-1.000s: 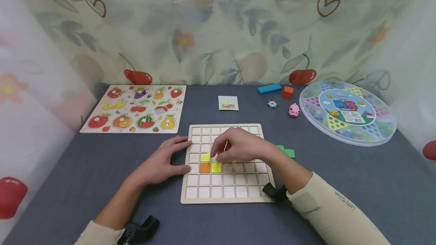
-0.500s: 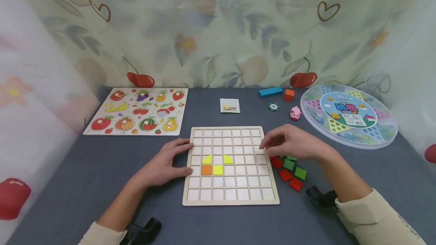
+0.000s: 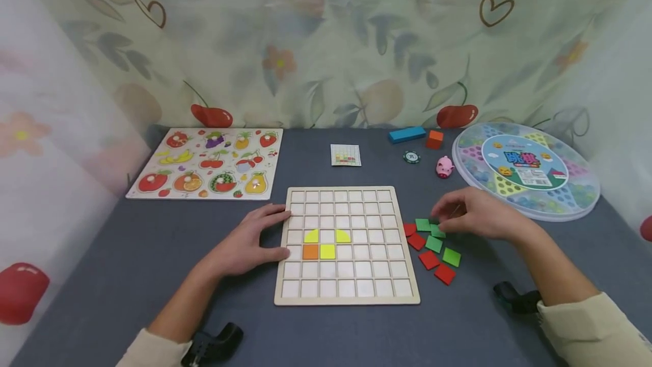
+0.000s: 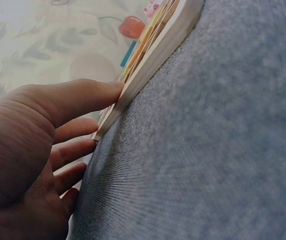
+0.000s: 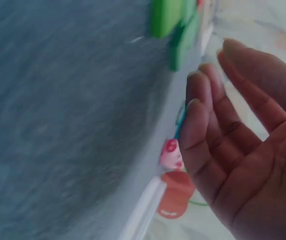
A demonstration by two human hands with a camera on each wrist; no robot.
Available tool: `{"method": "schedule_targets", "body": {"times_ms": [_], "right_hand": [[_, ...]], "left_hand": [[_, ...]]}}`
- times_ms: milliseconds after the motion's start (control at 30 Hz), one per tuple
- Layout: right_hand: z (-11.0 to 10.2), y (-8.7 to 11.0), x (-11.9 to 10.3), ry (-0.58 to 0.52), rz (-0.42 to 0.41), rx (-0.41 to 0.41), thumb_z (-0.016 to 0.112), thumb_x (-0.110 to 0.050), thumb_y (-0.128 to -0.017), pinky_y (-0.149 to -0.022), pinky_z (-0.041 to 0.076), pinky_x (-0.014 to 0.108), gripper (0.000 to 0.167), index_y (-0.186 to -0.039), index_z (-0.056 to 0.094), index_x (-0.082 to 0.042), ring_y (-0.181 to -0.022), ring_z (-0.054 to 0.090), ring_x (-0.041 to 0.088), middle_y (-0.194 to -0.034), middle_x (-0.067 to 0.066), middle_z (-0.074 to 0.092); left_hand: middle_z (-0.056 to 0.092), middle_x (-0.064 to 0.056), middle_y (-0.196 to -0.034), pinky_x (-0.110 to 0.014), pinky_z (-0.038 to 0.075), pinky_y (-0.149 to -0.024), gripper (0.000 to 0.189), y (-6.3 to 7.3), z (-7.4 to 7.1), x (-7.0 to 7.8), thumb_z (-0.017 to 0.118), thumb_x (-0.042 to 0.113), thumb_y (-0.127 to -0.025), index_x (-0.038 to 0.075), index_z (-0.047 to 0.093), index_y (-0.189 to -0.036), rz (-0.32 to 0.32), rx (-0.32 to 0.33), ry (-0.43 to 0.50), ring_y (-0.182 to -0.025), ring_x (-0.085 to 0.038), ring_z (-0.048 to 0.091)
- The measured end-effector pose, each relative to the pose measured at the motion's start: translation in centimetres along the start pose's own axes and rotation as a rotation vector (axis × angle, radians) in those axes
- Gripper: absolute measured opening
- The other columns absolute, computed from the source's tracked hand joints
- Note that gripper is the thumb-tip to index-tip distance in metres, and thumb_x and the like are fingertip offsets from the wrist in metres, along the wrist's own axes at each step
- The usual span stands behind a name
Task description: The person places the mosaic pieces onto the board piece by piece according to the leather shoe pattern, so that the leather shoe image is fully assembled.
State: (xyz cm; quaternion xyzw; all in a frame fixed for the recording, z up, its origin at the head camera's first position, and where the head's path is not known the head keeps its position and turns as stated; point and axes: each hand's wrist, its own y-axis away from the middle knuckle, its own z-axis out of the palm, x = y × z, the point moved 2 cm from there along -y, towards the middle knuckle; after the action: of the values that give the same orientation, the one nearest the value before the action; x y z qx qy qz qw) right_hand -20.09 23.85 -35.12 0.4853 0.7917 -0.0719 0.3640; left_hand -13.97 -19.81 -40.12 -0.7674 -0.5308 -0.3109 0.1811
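I saw the right hand shift off the pale wooden grid board, lower centre of frame, to loose green square tiles, right of centre, unclenched, holding nothing; tiles seemed the focus. Left hand, relaxed, touched the board's left edge.

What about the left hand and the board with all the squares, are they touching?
Touching: the left wrist view shows the left hand with its thumb resting against the edge of the board.
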Motion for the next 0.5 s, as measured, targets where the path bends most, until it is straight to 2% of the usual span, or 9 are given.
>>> {"method": "schedule_targets", "body": {"times_ms": [200,400,500], "right_hand": [[0.43,-0.28,0.87,0.06,0.047,-0.026,0.078,-0.019,-0.09,-0.071,0.051,0.028,0.025,-0.111,0.075,-0.007,-0.086,0.058,0.018,-0.094,0.0,0.067],[0.76,-0.61,0.75,0.109,0.038,-0.023,0.082,-0.02,-0.085,-0.072,0.049,0.031,0.023,-0.103,0.072,-0.01,-0.084,0.057,0.017,-0.09,0.0,0.065],[0.77,-0.74,0.72,0.095,0.048,-0.021,0.083,-0.021,-0.084,-0.07,0.049,0.031,0.024,-0.099,0.069,-0.01,-0.082,0.056,0.017,-0.088,0.0,0.063]], "left_hand": [[0.035,-0.015,-0.165,-0.068,0.03,-0.116,0.074,-0.05,-0.1,0.11,0.078,0.032,-0.09,0.008,0.049,-0.154,0.003,-0.004,0.0,-0.155,-0.043,0.022],[0.035,-0.016,-0.165,-0.068,0.03,-0.116,0.074,-0.05,-0.06,0.12,0.078,0.032,-0.091,0.008,0.049,-0.154,-0.001,-0.006,0.004,-0.155,-0.043,0.023],[0.035,-0.016,-0.165,-0.069,0.03,-0.115,0.074,-0.07,-0.07,0.15,0.078,0.033,-0.091,0.008,0.049,-0.154,0.001,-0.005,0.003,-0.154,-0.044,0.023]]}}
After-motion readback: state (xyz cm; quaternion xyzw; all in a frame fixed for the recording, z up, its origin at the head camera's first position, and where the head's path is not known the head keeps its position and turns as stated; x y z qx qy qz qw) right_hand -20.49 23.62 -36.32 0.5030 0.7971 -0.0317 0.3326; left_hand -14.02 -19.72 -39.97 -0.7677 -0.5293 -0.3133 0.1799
